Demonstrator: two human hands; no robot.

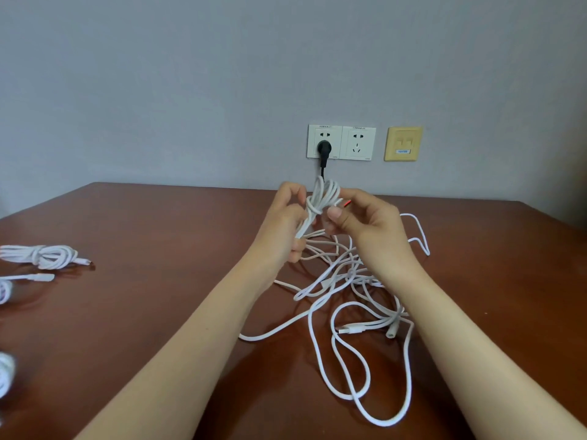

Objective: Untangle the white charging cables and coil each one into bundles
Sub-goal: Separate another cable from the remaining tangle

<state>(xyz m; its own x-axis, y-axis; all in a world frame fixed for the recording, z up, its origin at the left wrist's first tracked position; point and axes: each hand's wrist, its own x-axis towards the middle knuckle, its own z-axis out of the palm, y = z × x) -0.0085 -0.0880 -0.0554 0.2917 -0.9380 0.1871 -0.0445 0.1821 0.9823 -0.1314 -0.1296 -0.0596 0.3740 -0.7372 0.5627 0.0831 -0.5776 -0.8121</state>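
Left hand (287,222): grip closed around a coiled white cable bundle (319,201), held upright above the surface (143,312). Right hand (365,227): thumb and fingers pinch the bundle's loose end. Beneath and to the right, a loose tangle of white cables (355,312) lies on the surface. Finished bundles (44,255) lie far left.

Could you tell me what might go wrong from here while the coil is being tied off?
The half-wrapped white cable coil, gripped by the left hand, could spring loose if the right hand slips. Lifting it may also drag the loose tangle of white cables across the brown wooden table and tighten the snarl.
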